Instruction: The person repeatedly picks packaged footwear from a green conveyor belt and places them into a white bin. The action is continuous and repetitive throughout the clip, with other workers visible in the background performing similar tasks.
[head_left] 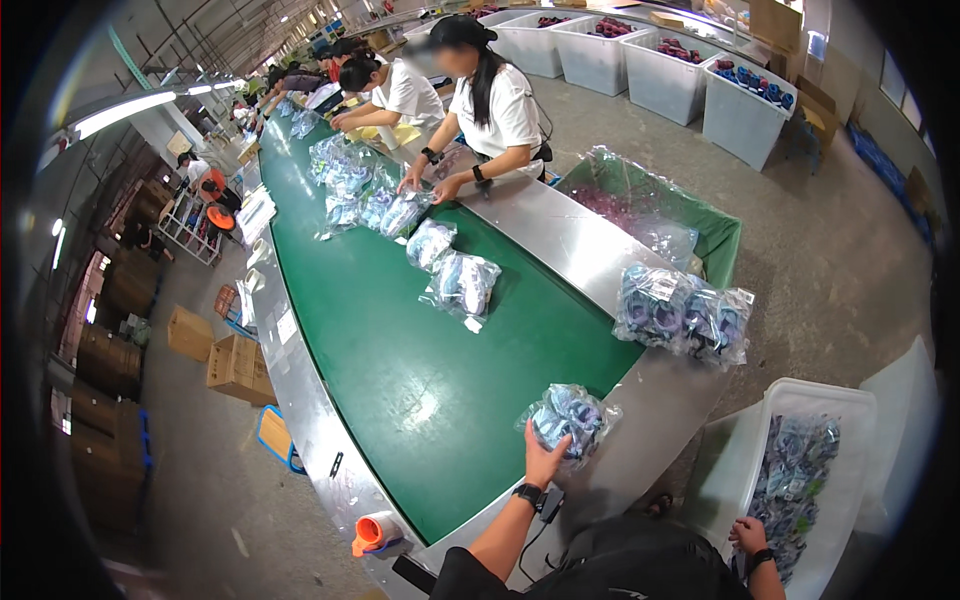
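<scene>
My left hand (545,455) grips a clear plastic bag of blue-purple shoes (575,412) above the near end of the green conveyor belt (400,400), its thumb and fingers on the near side of the bag. At the lower right, my right hand (747,536) hangs beside the inner side of a white bin (868,425), with fingers loosely curled and nothing visible in them. Inside that bin lie several bagged shoes (797,465). More bagged shoes (682,312) rest on the metal ledge right of the belt, and a bagged pair (465,285) lies farther up the belt.
A co-worker in a white shirt (500,110) handles bagged shoes on the far belt. Beyond the ledge stands a green-lined container (725,235) with plastic bags. White bins (745,125) of shoes line the back. An orange cup-like container (372,530) sits at the belt's left edge.
</scene>
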